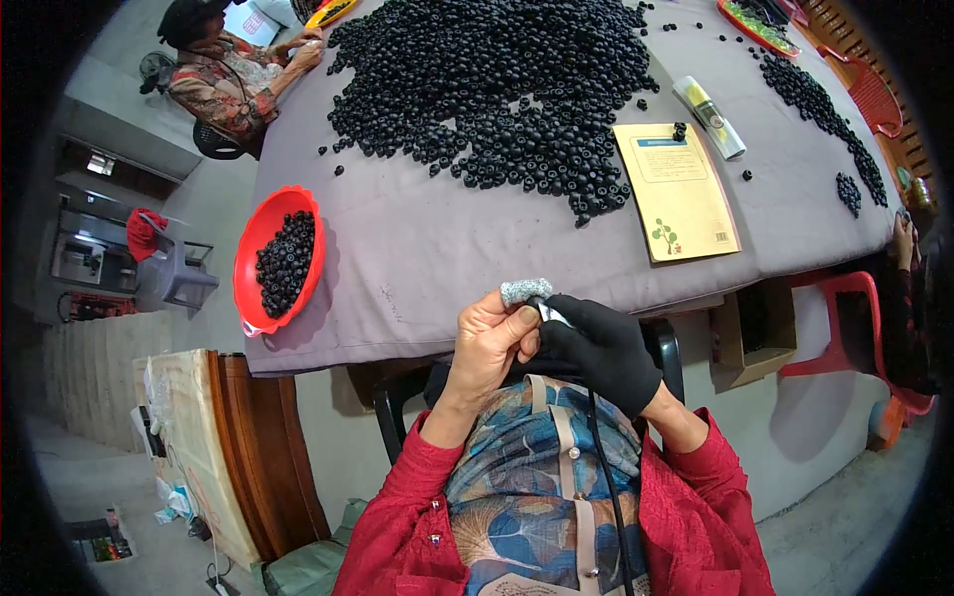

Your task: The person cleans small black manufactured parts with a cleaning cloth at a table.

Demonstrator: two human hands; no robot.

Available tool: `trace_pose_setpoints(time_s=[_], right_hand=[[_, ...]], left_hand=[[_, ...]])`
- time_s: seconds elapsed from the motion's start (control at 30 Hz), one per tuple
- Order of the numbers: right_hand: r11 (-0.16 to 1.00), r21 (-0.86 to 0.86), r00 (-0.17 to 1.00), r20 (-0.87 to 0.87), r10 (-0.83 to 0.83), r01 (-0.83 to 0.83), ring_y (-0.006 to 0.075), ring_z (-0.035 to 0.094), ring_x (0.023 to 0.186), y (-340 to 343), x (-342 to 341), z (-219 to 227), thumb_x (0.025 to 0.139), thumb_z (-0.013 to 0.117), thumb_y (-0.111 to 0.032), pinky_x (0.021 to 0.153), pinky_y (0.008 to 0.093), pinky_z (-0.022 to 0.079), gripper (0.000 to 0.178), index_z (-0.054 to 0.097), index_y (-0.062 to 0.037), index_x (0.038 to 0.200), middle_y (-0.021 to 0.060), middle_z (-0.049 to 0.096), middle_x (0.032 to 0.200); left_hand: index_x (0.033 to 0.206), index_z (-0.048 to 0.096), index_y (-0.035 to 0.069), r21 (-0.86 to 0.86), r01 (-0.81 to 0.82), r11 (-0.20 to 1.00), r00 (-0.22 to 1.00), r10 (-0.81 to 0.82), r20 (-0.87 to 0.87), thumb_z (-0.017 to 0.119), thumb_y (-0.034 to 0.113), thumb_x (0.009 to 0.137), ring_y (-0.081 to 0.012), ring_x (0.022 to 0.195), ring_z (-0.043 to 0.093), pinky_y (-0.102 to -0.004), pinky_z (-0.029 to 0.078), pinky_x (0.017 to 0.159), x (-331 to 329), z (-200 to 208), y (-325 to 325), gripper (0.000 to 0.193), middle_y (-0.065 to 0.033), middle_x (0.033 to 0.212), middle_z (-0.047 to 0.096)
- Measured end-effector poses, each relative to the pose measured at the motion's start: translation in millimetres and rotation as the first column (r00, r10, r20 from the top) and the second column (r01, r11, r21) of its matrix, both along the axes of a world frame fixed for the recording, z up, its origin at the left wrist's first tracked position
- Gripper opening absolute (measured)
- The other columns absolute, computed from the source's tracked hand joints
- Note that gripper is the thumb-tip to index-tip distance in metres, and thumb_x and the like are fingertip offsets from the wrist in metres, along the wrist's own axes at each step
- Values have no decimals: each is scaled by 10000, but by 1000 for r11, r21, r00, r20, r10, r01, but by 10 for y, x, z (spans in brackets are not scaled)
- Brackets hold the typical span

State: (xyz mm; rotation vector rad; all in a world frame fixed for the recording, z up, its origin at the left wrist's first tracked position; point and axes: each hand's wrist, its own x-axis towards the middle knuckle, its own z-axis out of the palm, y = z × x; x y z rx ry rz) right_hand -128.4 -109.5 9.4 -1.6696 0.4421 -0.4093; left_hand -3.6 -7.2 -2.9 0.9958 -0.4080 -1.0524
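My left hand point(487, 338) is bare except for a speckled grey knitted sleeve point(525, 291) over a fingertip. A black glove covers my right hand point(606, 353). Both hands meet in a pinch just beyond my lap, close to the table's near edge. A small whitish, shiny piece point(554, 316) shows between the gloved fingers, its kind unclear. Whatever else the fingertips pinch is too small and covered to make out. Farther in on the table lies a large heap of small black ring-shaped parts point(497, 79).
A red scalloped bowl point(242, 260) with more black parts stands at the left table edge. A yellow booklet point(678, 214) and a clear-wrapped roll point(709, 117) lie right of the heap. Another person point(229, 84) sits far left. A red chair point(845, 328) stands at right.
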Motion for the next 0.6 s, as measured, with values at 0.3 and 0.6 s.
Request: trace_pose_setpoints(time_s=[0.3, 0.6], right_hand=[[1000, -11, 998, 64, -8, 9, 174, 621, 751, -6, -3, -100, 807, 612, -168, 668, 281, 485, 311, 568, -45, 1089, 130, 627, 860], [1000, -26, 999, 49, 18, -17, 185, 620, 732, -28, 9, -40, 823, 587, -192, 656, 287, 481, 287, 567, -52, 1073, 128, 620, 834]], left_hand=[[996, 599, 5, -3, 11, 1000, 1000, -11, -26, 522, 38, 858, -43, 497, 428, -165, 340, 437, -10, 22, 7, 162, 3, 654, 533], [998, 597, 3, -2, 8, 1000, 1000, -8, 11, 514, 32, 861, -37, 504, 417, -165, 328, 448, -17, 5, 3, 162, 10, 658, 530]])
